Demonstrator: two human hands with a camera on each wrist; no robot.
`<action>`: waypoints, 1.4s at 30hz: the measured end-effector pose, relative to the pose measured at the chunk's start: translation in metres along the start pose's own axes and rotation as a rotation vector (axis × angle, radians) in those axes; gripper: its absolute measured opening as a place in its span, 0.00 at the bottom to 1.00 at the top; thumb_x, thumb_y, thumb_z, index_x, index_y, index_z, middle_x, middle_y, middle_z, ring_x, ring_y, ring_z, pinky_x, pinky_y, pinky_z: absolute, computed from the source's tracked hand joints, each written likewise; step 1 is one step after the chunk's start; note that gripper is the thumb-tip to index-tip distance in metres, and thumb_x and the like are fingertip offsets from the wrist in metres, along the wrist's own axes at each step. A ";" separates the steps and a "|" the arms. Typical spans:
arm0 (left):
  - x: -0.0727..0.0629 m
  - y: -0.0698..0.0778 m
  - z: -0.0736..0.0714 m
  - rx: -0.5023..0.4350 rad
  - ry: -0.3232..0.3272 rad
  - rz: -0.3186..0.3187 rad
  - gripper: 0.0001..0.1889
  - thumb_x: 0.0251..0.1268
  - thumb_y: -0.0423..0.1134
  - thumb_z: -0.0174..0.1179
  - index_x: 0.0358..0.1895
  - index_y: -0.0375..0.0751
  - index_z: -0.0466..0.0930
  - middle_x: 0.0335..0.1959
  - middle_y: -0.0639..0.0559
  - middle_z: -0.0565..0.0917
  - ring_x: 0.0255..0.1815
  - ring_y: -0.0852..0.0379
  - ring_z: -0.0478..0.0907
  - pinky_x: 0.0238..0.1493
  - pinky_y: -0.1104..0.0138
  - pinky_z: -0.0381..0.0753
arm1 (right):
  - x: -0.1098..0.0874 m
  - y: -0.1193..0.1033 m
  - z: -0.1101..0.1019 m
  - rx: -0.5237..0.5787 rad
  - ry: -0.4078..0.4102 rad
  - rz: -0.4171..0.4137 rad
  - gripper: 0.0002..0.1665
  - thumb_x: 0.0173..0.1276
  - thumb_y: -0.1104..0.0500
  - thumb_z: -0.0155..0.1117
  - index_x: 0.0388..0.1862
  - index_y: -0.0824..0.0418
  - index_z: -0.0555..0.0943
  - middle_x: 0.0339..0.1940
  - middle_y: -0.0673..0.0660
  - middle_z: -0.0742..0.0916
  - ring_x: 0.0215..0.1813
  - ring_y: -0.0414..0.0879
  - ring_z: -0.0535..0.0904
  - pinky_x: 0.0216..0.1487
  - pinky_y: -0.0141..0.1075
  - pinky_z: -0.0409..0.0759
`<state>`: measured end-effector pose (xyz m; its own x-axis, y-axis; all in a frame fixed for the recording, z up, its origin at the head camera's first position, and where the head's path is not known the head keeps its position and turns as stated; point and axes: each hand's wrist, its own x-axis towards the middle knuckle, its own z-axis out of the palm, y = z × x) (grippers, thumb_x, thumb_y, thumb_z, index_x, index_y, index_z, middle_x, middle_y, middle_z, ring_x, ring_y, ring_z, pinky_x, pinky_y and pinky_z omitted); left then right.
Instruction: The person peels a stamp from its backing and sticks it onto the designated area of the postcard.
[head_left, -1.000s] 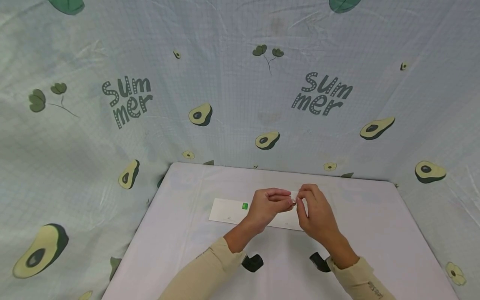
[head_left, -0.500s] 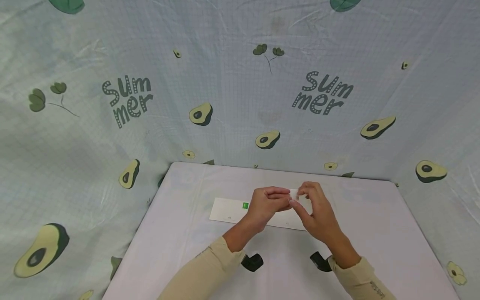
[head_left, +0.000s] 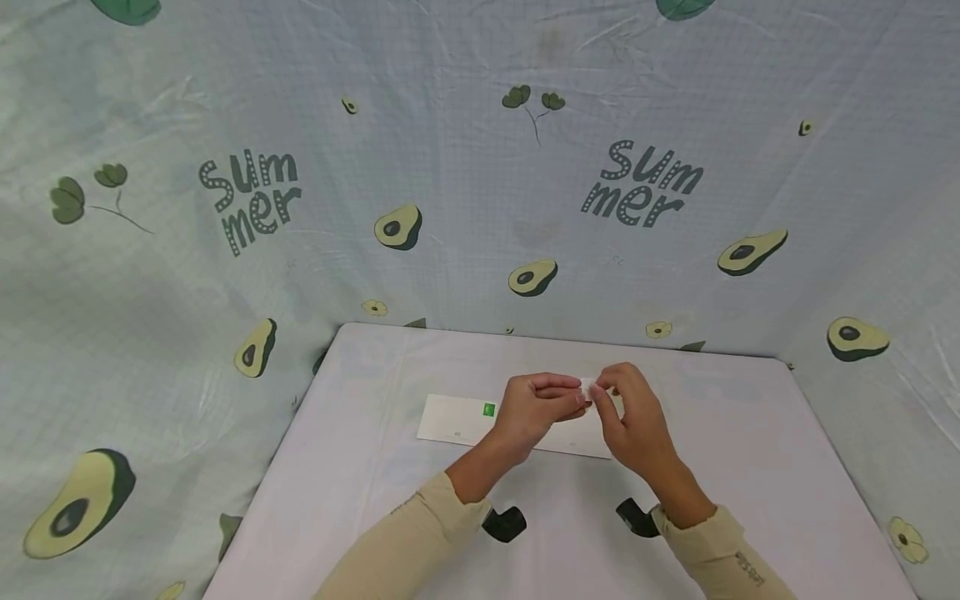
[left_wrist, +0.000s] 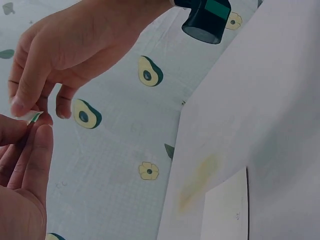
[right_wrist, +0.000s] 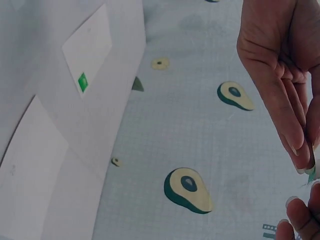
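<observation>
A tiny green-and-white sticker (left_wrist: pixel 33 118) is pinched by my left hand (head_left: pixel 528 417), between thumb and fingers, above the table. My right hand (head_left: pixel 636 421) has its thumb and index finger together at the sticker's edge, seeming to pinch its white side. In the right wrist view the sticker (right_wrist: pixel 311 172) is partly hidden by fingertips. Beneath the hands lie two white envelope-like cards. The left card (head_left: pixel 450 421) bears a green rectangle (head_left: pixel 489 409) at its upper right corner. The right card (head_left: pixel 577 437) is mostly covered by my hands.
The white tabletop (head_left: pixel 390 517) spreads around the cards. Behind it and at the sides hangs a pale curtain (head_left: pixel 450 167) printed with avocados and lettering. Black wrist devices (head_left: pixel 504 524) sit at both sleeve cuffs.
My right thumb and fingers were apart half a second ago and have closed together at the sticker's edge. The left hand has hardly moved, and the cards lie where they were.
</observation>
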<state>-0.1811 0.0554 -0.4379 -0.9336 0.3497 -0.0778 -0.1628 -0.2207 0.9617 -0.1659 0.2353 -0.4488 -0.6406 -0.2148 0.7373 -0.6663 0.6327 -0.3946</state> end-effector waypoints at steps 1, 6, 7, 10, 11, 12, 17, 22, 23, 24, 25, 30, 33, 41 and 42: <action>0.000 0.000 0.000 0.005 0.003 0.002 0.14 0.69 0.28 0.67 0.55 0.26 0.84 0.50 0.32 0.90 0.47 0.50 0.92 0.51 0.60 0.90 | 0.000 0.000 0.000 0.020 0.014 0.016 0.10 0.64 0.78 0.65 0.38 0.68 0.76 0.38 0.59 0.81 0.41 0.45 0.75 0.47 0.28 0.73; 0.002 -0.001 -0.004 0.010 0.012 -0.001 0.14 0.69 0.28 0.67 0.55 0.27 0.85 0.49 0.33 0.90 0.47 0.50 0.92 0.51 0.60 0.90 | 0.000 0.000 -0.001 0.093 0.077 0.136 0.07 0.68 0.78 0.61 0.38 0.70 0.75 0.34 0.58 0.79 0.37 0.36 0.69 0.41 0.21 0.69; 0.002 -0.001 -0.005 0.007 0.013 -0.003 0.14 0.69 0.28 0.67 0.55 0.28 0.85 0.49 0.34 0.90 0.47 0.50 0.92 0.51 0.60 0.90 | -0.001 0.000 -0.001 0.092 0.085 0.167 0.06 0.69 0.77 0.61 0.38 0.70 0.75 0.34 0.58 0.79 0.37 0.34 0.69 0.40 0.21 0.69; 0.003 0.001 -0.006 -0.003 0.010 -0.002 0.14 0.69 0.28 0.67 0.55 0.28 0.85 0.49 0.34 0.91 0.46 0.51 0.93 0.51 0.60 0.90 | -0.001 0.000 -0.004 0.078 0.107 0.254 0.05 0.70 0.76 0.62 0.40 0.70 0.77 0.34 0.59 0.80 0.36 0.32 0.69 0.39 0.19 0.70; 0.003 0.001 -0.006 -0.008 0.008 -0.003 0.14 0.69 0.28 0.67 0.55 0.28 0.85 0.49 0.34 0.91 0.46 0.52 0.93 0.51 0.60 0.90 | -0.001 0.000 -0.006 0.075 0.115 0.277 0.04 0.71 0.75 0.63 0.40 0.70 0.78 0.33 0.59 0.81 0.36 0.32 0.69 0.38 0.19 0.70; 0.003 0.002 -0.007 -0.015 0.007 -0.005 0.14 0.68 0.27 0.67 0.55 0.28 0.85 0.48 0.35 0.91 0.45 0.53 0.93 0.51 0.60 0.90 | -0.001 0.001 -0.008 0.072 0.121 0.297 0.03 0.71 0.75 0.63 0.40 0.70 0.79 0.33 0.59 0.81 0.35 0.31 0.70 0.37 0.18 0.70; 0.004 0.004 -0.009 -0.072 0.001 -0.024 0.14 0.67 0.26 0.67 0.55 0.27 0.84 0.47 0.35 0.91 0.42 0.56 0.93 0.50 0.60 0.90 | -0.006 0.008 -0.020 0.036 0.126 0.345 0.01 0.71 0.72 0.66 0.39 0.70 0.83 0.31 0.59 0.85 0.33 0.29 0.72 0.35 0.17 0.70; 0.006 0.006 -0.011 -0.115 0.001 -0.039 0.14 0.67 0.24 0.66 0.55 0.26 0.84 0.46 0.35 0.92 0.40 0.56 0.93 0.49 0.61 0.90 | -0.016 0.020 -0.035 -0.061 0.030 0.420 0.02 0.71 0.69 0.69 0.39 0.68 0.87 0.31 0.59 0.89 0.33 0.27 0.74 0.33 0.20 0.72; 0.006 0.007 -0.012 -0.118 0.003 -0.043 0.14 0.67 0.24 0.66 0.55 0.26 0.84 0.46 0.36 0.92 0.40 0.57 0.93 0.49 0.61 0.90 | -0.019 0.022 -0.039 -0.085 -0.007 0.440 0.02 0.71 0.68 0.69 0.40 0.67 0.87 0.32 0.59 0.89 0.33 0.29 0.74 0.33 0.22 0.73; 0.006 0.008 -0.012 -0.120 0.004 -0.045 0.15 0.67 0.24 0.66 0.55 0.26 0.84 0.46 0.36 0.92 0.39 0.57 0.93 0.49 0.62 0.90 | -0.021 0.024 -0.042 -0.106 -0.046 0.463 0.02 0.71 0.68 0.69 0.40 0.67 0.87 0.32 0.59 0.89 0.33 0.30 0.75 0.32 0.24 0.75; 0.006 0.008 -0.013 -0.122 0.004 -0.048 0.15 0.67 0.24 0.66 0.55 0.26 0.83 0.46 0.37 0.92 0.39 0.57 0.93 0.49 0.62 0.90 | -0.023 0.027 -0.045 -0.123 -0.087 0.488 0.03 0.71 0.67 0.69 0.40 0.67 0.87 0.32 0.59 0.89 0.32 0.33 0.75 0.31 0.26 0.75; 0.007 0.009 -0.014 -0.115 -0.005 -0.043 0.15 0.68 0.25 0.65 0.56 0.24 0.82 0.46 0.36 0.92 0.40 0.57 0.93 0.50 0.61 0.90 | -0.033 0.038 -0.057 -0.168 -0.315 0.636 0.04 0.71 0.65 0.68 0.40 0.65 0.88 0.32 0.58 0.90 0.31 0.45 0.77 0.30 0.35 0.76; 0.008 0.010 -0.015 -0.124 -0.006 -0.051 0.15 0.69 0.25 0.65 0.57 0.25 0.82 0.46 0.37 0.92 0.40 0.58 0.92 0.51 0.61 0.90 | -0.037 0.044 -0.060 -0.176 -0.457 0.703 0.04 0.71 0.63 0.68 0.38 0.63 0.88 0.32 0.57 0.89 0.32 0.46 0.77 0.30 0.38 0.75; 0.008 0.012 -0.016 -0.133 -0.005 -0.075 0.16 0.70 0.26 0.64 0.58 0.25 0.81 0.40 0.46 0.92 0.40 0.59 0.92 0.51 0.62 0.90 | -0.049 0.053 -0.056 -0.151 -0.661 0.747 0.03 0.66 0.65 0.71 0.32 0.62 0.88 0.27 0.52 0.87 0.30 0.46 0.75 0.29 0.38 0.75; 0.007 0.012 -0.016 -0.133 -0.006 -0.074 0.16 0.70 0.26 0.64 0.58 0.25 0.81 0.40 0.47 0.92 0.40 0.59 0.92 0.51 0.62 0.90 | -0.050 0.053 -0.056 -0.145 -0.672 0.742 0.03 0.66 0.65 0.71 0.31 0.62 0.87 0.26 0.52 0.86 0.29 0.46 0.75 0.29 0.38 0.74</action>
<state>-0.1950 0.0411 -0.4306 -0.9158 0.3745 -0.1449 -0.2720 -0.3132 0.9099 -0.1479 0.3211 -0.4760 -0.9863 -0.0766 -0.1462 0.0117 0.8512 -0.5247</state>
